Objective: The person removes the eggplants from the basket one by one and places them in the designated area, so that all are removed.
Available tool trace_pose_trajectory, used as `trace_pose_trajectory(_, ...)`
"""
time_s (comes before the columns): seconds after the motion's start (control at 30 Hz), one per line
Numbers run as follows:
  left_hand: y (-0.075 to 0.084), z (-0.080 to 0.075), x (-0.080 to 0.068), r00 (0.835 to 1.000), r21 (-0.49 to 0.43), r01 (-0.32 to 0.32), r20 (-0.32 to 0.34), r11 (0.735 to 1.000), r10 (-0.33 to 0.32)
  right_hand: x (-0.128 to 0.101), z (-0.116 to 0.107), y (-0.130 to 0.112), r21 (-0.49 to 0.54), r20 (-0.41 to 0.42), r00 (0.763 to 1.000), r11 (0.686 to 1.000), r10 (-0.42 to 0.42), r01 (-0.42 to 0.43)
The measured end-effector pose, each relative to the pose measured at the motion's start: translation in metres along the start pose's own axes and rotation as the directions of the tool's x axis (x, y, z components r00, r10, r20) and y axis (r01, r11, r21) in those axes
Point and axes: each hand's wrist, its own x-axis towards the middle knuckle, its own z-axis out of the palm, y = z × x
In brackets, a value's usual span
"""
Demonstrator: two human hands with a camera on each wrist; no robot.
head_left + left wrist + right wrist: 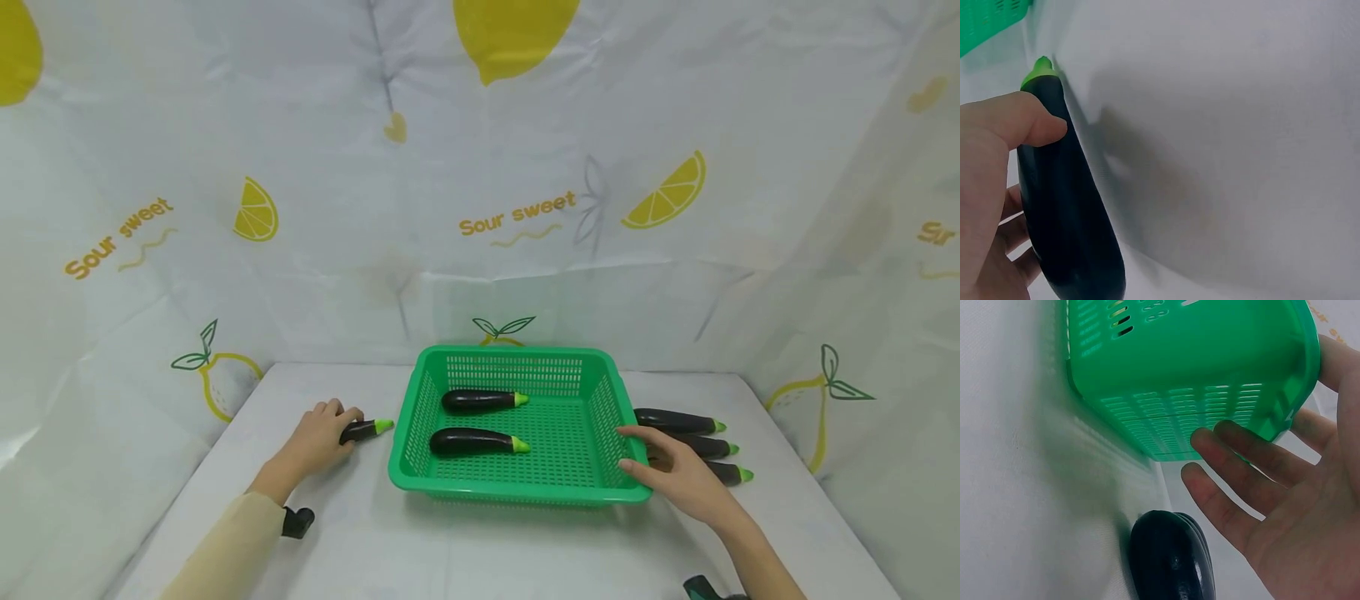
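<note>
On the left, my left hand (318, 437) holds an eggplant (358, 432) with a green stem end, lying close to the tabletop. In the left wrist view the thumb presses across the dark eggplant (1075, 212) near its stem, other fingers behind it. A green plastic basket (525, 495) stands in the middle, holding an upper eggplant (477, 401) and a lower eggplant (469, 442). My right hand (690, 479) grips the basket's right rim, with thumb and a finger over the edge. The other fingers (1235, 469) lie along the outside of its perforated wall.
Beside the basket's right wall lie three more eggplants (678, 420), partly hidden by the right hand. Their rounded ends (1169, 559) appear below the fingers in the right wrist view. A lemon-printed white sheet (337, 275) hangs behind the white table (360, 542).
</note>
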Motion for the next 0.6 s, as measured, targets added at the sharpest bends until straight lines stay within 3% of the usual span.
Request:
trace_pose_trajectory(0.23,-0.0033,0.0065,0.0015,1.0,-0.003,0.005,0.007,1.0,-0.005,-0.0008,-0.0001,-0.0025,-0.013,-0.01,1.0,1.0,-0.009,0.008)
trace_pose_trajectory(0.6,0.004,0.0021,0.0056,0.999,-0.047,0.035,0.012,0.998,-0.034,-0.0014,0.0,-0.0028,-0.009,-0.007,1.0,1.0,-0.007,0.007)
